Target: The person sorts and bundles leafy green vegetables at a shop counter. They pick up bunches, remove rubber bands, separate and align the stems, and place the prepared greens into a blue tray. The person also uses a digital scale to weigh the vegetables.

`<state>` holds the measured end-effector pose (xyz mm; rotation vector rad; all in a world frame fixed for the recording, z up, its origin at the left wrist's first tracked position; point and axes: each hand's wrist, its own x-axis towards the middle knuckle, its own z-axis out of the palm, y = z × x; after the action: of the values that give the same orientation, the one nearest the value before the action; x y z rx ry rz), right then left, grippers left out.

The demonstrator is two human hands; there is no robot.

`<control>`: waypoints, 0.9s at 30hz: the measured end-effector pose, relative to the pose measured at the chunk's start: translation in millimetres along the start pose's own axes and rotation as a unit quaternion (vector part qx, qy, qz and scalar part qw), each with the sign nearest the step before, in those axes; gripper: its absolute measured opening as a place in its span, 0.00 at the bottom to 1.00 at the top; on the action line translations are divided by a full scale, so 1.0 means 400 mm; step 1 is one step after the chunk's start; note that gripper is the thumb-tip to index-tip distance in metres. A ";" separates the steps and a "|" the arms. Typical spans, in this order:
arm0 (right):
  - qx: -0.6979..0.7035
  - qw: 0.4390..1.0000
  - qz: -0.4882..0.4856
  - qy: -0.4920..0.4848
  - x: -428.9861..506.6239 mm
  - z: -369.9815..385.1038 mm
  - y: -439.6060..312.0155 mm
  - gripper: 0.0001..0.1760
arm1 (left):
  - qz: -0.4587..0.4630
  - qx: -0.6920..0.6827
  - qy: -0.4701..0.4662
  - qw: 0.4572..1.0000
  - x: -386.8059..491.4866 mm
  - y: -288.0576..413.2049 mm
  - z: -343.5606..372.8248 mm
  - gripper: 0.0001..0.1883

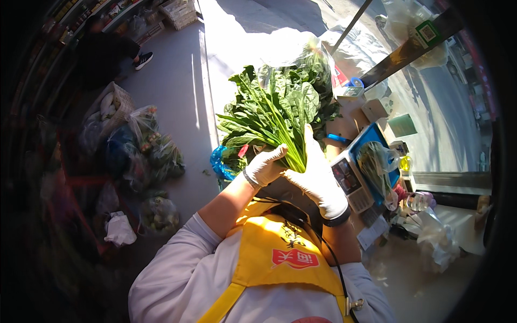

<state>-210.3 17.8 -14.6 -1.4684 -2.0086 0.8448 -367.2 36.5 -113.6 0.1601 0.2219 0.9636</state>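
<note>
A bunch of leafy greens, which looks like spinach, is held by its pale green stems between my two gloved hands. My left hand, in a thin white glove, cups the stem ends from the left with its thumb up. My right hand, gloved the same way, lies along the right side of the stems, its fingers pointing away from me. The leaves fan out beyond the hands, over more greens partly under a clear plastic bag. A blue plastic bag with greens sits beside my left hand.
At right, a weighing scale with a screen has bagged long greens on its blue tray. Left on the floor stand bagged vegetables, a woven basket and a red crate. A person crouches by shelves.
</note>
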 end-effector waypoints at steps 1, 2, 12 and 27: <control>-0.003 1.000 0.011 0.006 0.002 0.006 0.000 0.67 | 0.022 0.035 -0.014 0.999 -0.008 0.005 0.007 0.29; -0.006 1.000 0.022 0.013 0.006 0.011 0.003 0.67 | 0.007 0.047 0.004 0.999 -0.007 0.013 0.013 0.27; -0.071 0.994 0.000 0.087 0.035 0.031 0.012 0.79 | -0.046 0.057 0.028 0.997 0.002 0.024 0.013 0.13; 0.478 0.862 0.170 -0.005 0.020 0.052 0.115 0.57 | -0.067 0.460 0.033 0.885 0.024 0.081 0.145 0.28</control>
<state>-197.8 32.0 -62.2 -1.1737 -0.9977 1.6707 -372.9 60.4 -51.2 0.9752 0.7386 0.6580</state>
